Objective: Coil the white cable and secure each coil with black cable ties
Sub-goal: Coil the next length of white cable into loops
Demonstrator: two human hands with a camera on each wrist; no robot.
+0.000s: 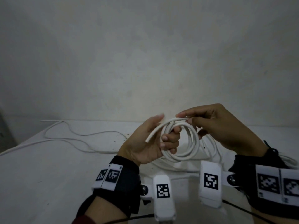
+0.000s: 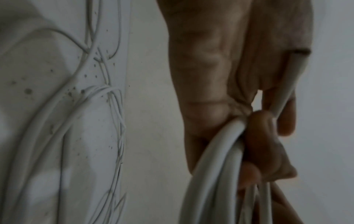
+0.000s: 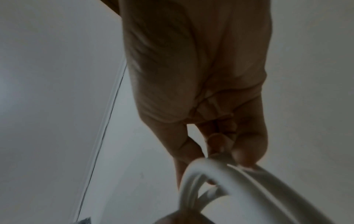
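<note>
No readable text, brands or numbers anywhere. Only black-and-white square fiducial marker patterns: on the left wrist band [image 1: 110,174], the right wrist band [image 1: 275,183], and both white wrist camera housings [image 1: 163,189] [image 1: 210,181] — codes, not legible characters

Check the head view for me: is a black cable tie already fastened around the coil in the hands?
No: the white cable coil, gripped by the left hand and pinched by the right hand, shows only bare white loops.

Left hand [image 1: 146,143] fingers curled; right hand [image 1: 226,126] fingers pinching.
</note>
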